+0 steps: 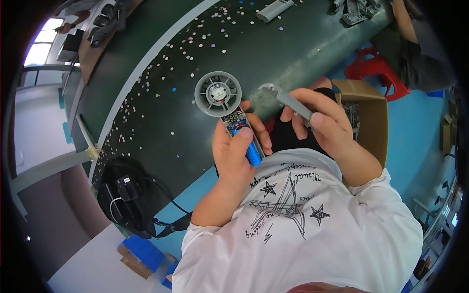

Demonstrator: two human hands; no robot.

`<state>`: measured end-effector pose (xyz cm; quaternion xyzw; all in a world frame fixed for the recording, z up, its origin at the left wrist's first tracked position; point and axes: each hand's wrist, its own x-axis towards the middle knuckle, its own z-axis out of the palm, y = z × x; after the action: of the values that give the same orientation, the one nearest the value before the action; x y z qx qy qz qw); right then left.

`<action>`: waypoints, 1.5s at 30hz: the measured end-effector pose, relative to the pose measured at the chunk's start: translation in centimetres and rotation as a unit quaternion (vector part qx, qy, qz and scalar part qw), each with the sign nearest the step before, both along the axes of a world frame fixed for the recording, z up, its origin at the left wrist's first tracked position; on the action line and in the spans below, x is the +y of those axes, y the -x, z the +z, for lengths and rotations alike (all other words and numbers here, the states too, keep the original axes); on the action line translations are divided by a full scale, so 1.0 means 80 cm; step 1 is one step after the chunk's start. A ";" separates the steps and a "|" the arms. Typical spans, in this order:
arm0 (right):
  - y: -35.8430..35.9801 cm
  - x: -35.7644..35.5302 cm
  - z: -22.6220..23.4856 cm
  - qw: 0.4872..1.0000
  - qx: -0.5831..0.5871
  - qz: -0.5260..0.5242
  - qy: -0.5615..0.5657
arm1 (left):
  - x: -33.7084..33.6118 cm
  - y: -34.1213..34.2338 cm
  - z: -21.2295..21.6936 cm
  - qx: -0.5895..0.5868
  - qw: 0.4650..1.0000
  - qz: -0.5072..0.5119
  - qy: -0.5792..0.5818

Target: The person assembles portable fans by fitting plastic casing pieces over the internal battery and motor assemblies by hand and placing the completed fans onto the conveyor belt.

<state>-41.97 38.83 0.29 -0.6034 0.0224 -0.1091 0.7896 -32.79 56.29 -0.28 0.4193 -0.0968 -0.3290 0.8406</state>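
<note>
My left hand point(233, 149) is closed round the opened handle of a small grey handheld fan point(218, 93). The fan's round head, with its ribs and central motor, points away from me over the table edge. Inside the handle lie a circuit board point(233, 118) with a small lit display and a blue cylindrical battery point(253, 156); my left thumb rests on the battery's upper end. To the right, and apart from the fan, my right hand point(327, 122) grips a grey curved handle cover point(290, 102) between thumb and fingers. Its rounded end tilts toward the fan.
The dark green table point(264, 53) carries many small scattered discs. A grey casing part point(275, 10) and a heap of grey parts point(359, 10) lie at its far side. A cardboard box point(373, 132) stands right, a red stool point(376, 73) beyond, near another person. A black bag point(129, 200) sits left.
</note>
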 end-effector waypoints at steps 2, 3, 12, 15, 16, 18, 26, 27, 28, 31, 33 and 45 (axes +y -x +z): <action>0.006 0.003 -0.001 1.000 0.010 -0.007 0.018 | 0.000 -0.001 -0.004 -0.013 0.999 -0.004 -0.045; 0.010 0.003 -0.003 0.995 0.003 -0.025 0.095 | -0.001 -0.002 -0.005 -0.012 0.999 -0.005 -0.047; 0.014 0.012 0.003 0.909 -0.101 -0.069 0.398 | -0.015 0.006 -0.021 0.015 0.999 0.031 0.002; 0.010 0.018 0.002 0.882 -0.123 -0.085 0.447 | -0.012 0.007 -0.022 0.014 1.000 -0.009 0.014; 0.009 0.019 0.003 0.874 -0.112 -0.084 0.466 | -0.014 0.008 -0.022 0.013 1.000 -0.004 -0.001; 0.007 0.020 0.004 0.865 -0.099 -0.083 0.485 | -0.017 0.010 -0.019 0.014 1.000 0.000 -0.016; 0.003 0.028 0.007 0.843 -0.106 -0.089 0.519 | -0.020 0.022 -0.022 -0.044 0.996 0.064 -0.043; 0.003 0.028 0.008 0.844 -0.106 -0.087 0.519 | -0.020 0.022 -0.024 -0.043 0.996 0.065 -0.043; 0.004 0.029 0.007 0.842 -0.110 -0.088 0.521 | -0.019 0.021 -0.025 -0.055 0.995 0.064 -0.045; 0.005 0.029 0.004 0.841 -0.115 -0.093 0.520 | -0.017 0.019 -0.029 -0.073 0.995 0.053 -0.037; 0.006 0.030 0.003 0.841 -0.117 -0.098 0.518 | -0.016 0.020 -0.030 -0.079 0.996 0.041 -0.026; 0.007 0.037 0.002 0.822 -0.129 -0.098 0.545 | -0.018 0.022 -0.048 -0.194 0.979 0.031 -0.046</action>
<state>-42.52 41.82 0.44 -0.9106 -0.0837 -0.2570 0.3125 -34.55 54.87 -4.10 0.5160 -0.2293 -0.2192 0.7957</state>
